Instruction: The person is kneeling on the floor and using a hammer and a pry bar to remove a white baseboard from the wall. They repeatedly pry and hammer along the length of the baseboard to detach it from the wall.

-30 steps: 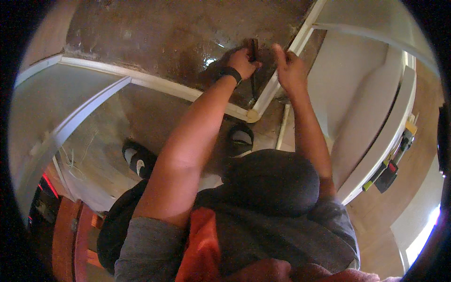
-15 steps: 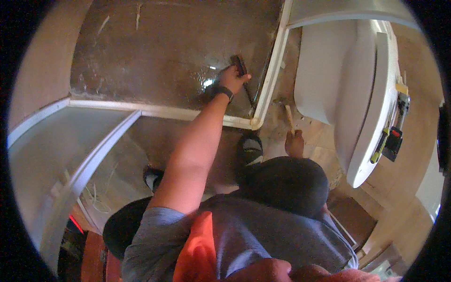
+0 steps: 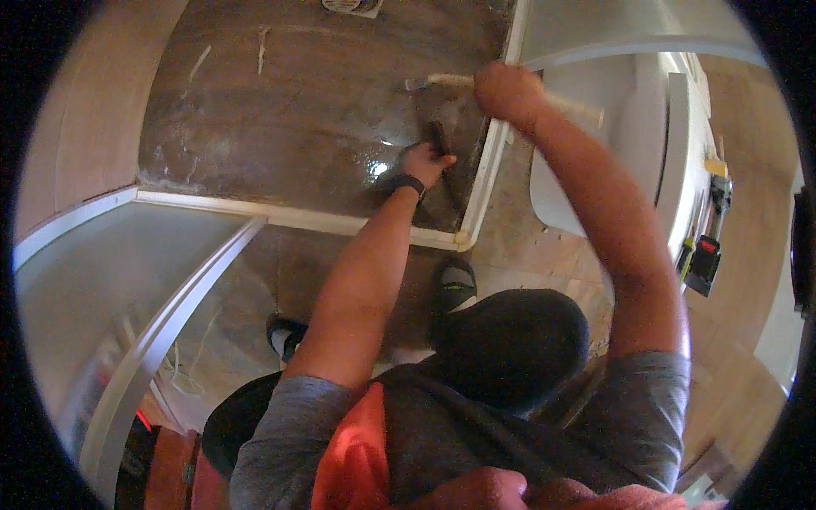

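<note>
My left hand [image 3: 427, 163] is closed round a dark chisel-like tool [image 3: 437, 134]. It is low over the wet brown shower floor [image 3: 280, 119], near the corner of the white frame. The tool's upper end sticks out past my fingers; its lower end is hard to make out against the dark floor. My right hand [image 3: 510, 92] is raised above the frame's right side, wrapped round the pale wooden handle of a hammer [image 3: 450, 79]. The hammer is blurred; a small grey end points left, above and beyond the left hand, and the handle extends right of my fist.
A white frame rail [image 3: 323, 221] borders the shower floor. Glass panels [image 3: 161, 246] stand at the left. A white toilet [image 3: 561, 170] is close on the right, with several hand tools [image 3: 704, 263] on its top. A round drain [image 3: 350, 7] is at the far edge.
My right hand has lifted the hammer from beside my knee, up and over the frame towards the left hand. The left hand keeps its hold; the view has shifted slightly.
</note>
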Available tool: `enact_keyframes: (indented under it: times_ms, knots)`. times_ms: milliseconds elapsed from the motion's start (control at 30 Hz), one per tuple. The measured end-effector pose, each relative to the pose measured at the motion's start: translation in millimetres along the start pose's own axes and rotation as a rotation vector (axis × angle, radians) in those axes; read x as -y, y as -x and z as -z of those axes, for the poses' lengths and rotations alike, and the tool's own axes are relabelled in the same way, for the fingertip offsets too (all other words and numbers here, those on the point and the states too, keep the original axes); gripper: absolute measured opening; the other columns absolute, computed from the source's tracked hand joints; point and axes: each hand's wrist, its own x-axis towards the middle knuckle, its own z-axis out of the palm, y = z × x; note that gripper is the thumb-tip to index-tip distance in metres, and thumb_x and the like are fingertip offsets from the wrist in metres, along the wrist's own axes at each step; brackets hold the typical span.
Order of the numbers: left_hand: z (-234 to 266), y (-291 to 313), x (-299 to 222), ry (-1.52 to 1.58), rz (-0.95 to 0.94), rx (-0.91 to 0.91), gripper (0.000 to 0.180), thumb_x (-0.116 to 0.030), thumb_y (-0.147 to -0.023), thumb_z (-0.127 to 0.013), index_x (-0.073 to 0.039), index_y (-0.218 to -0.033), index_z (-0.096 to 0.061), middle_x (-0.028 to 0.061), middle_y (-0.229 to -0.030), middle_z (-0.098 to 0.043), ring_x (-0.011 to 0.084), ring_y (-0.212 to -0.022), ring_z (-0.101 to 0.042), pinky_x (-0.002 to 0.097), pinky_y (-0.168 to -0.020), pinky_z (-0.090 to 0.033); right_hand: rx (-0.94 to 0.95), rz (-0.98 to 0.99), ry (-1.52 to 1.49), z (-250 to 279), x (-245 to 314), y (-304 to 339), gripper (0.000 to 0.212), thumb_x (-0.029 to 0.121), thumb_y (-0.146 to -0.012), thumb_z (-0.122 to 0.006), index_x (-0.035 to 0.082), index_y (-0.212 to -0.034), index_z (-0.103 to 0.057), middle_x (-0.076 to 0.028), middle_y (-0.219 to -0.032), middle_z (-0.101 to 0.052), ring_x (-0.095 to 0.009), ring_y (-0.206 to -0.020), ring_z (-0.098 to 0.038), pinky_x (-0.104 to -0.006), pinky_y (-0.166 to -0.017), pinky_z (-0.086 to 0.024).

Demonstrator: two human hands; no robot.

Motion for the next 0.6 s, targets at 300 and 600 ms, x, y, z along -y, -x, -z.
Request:
enact_keyframes:
  times_ms: [300, 600]
  knots:
    - [-8.3, -13.8, 22.7, -0.041, -0.099, 0.026, 0.065, -0.056, -0.078, -0.078, -0.001, -0.112, -0.069, 0.0170, -0.110, -0.073, 0.0348, -0.102, -0.068, 0.0441, -0.090, -0.052, -0.304, 0.058, 0.231, 1.1, -15.0, -47.4, 0.020, 0.016, -0.087, -0.059, 0.004, -0.094, -0.074, -0.018, -0.099, -0.073, -0.035, -0.093, -0.073, -0.0505, -0.081, -0.059]
    - [-5.0, -9.4, 17.0, -0.123, -0.067, -0.014, 0.063, -0.055, -0.077, -0.080, -0.003, -0.111, -0.070, 0.0195, -0.106, -0.072, 0.0367, -0.099, -0.068, 0.0453, -0.089, -0.052, 0.078, 0.062, 0.243, 23.5, -11.5, -34.6, 0.024, 0.017, -0.093, -0.058, 0.000, -0.103, -0.071, -0.019, -0.101, -0.073, -0.034, -0.095, -0.072, -0.0463, -0.076, -0.059]
